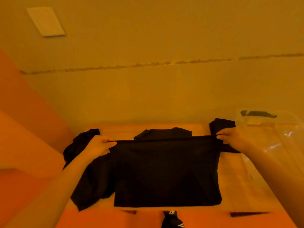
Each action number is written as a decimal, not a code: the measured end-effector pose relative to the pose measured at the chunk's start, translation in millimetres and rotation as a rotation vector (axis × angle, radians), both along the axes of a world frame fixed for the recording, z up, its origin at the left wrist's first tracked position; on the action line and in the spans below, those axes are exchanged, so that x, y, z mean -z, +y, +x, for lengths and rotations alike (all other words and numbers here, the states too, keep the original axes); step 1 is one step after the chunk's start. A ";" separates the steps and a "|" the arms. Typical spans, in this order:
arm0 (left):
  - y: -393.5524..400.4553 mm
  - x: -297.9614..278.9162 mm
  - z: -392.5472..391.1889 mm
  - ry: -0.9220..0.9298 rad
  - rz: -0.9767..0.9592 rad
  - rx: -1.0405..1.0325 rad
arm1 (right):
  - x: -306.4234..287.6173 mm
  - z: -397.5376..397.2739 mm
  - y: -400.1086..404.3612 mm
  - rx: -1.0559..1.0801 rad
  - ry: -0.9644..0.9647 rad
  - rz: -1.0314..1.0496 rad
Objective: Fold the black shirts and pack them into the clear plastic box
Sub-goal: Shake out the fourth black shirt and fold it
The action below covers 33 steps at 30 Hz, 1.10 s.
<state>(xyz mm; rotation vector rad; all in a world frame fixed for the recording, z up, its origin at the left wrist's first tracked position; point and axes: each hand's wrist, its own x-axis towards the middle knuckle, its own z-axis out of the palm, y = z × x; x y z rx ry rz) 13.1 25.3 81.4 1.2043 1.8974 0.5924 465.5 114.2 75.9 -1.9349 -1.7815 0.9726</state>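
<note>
both hands, left hand (98, 145) and right hand (230, 139), pinch the shirt (166, 173) top edge taut. keep tension even. lower the edge squarely onto the surface (246, 186) beside the box (279, 137).

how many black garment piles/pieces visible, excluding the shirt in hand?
2, possibly more hidden: a crumpled heap at table left behind the left hand, a stack far right by the clear box.

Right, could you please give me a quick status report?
Left hand and right hand pinch the black shirt, edge lifted taut. Clear plastic box at right. Crumpled shirt pile beside left hand.
</note>
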 end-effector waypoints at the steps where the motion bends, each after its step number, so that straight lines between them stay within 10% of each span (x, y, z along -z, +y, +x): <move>1: 17.9 5.2 -2.0 0.010 -0.031 -0.013 | 6.0 -3.2 22.3 -0.009 -0.006 -0.011; 6: 103.5 41.2 -4.8 -0.008 -0.121 -0.118 | 45.1 -26.0 118.2 -0.093 -0.031 -0.120; 10: 139.4 88.3 7.9 0.387 0.051 -0.244 | 80.2 -51.1 155.6 0.009 -0.220 -0.019; 18: 53.7 166.3 116.3 0.733 0.125 0.428 | 145.9 -113.5 57.0 -0.353 -0.421 -0.016; 33: 34.2 193.7 123.6 0.825 0.007 0.487 | 170.9 -62.4 27.3 -0.492 -0.586 0.026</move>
